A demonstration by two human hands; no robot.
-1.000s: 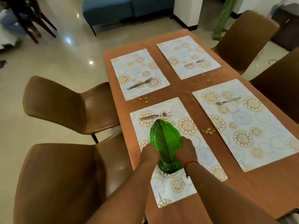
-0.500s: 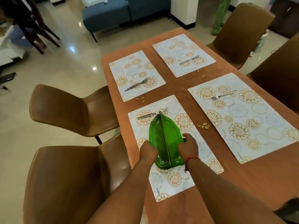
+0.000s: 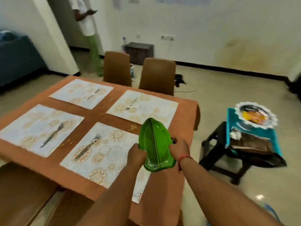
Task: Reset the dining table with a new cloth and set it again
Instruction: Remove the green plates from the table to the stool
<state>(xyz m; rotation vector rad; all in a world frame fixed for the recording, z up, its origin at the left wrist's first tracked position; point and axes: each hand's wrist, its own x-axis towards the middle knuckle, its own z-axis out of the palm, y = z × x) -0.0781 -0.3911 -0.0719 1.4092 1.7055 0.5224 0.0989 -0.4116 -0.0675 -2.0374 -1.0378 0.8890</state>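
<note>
Item: green leaf-shaped plate [image 3: 155, 144]. We hold it off the table [image 3: 97, 118], above that table's near right corner, tilted with its tip pointing away from us. We take this as clearing: the setting has to come off before the cloth can change.

Left hand [image 3: 136, 155]: fingers curled round the plate's left edge. Right hand [image 3: 180, 147]: fingers curled round the plate's right edge, a red thread at the wrist. We judge that a grip on both sides keeps the long, shallow dish level.

Orange tablecloth [image 3: 187, 111]: covers the table and hangs over its far right end. It is probably the cloth to be replaced.

Placemats, four: each lies flat on the table, in two rows of two. The nearest placemat [image 3: 104, 154] lies just left of the plate.

Forks, four: one on each placemat; the nearest fork [image 3: 88, 146] lies left of the plate.

Crumbs [image 3: 133, 127]: scattered on the cloth between the mats, beyond the plate; another cluster lies left of the nearest fork.

Dark stool [image 3: 218, 154]: right of the table, well apart from it. It carries a blue tray [image 3: 231, 128] with a scalloped white dish [image 3: 257, 117] on top, plausibly the drop-off spot for cleared things.

Chairs, two [image 3: 157, 75]: beyond the table's far side.
</note>
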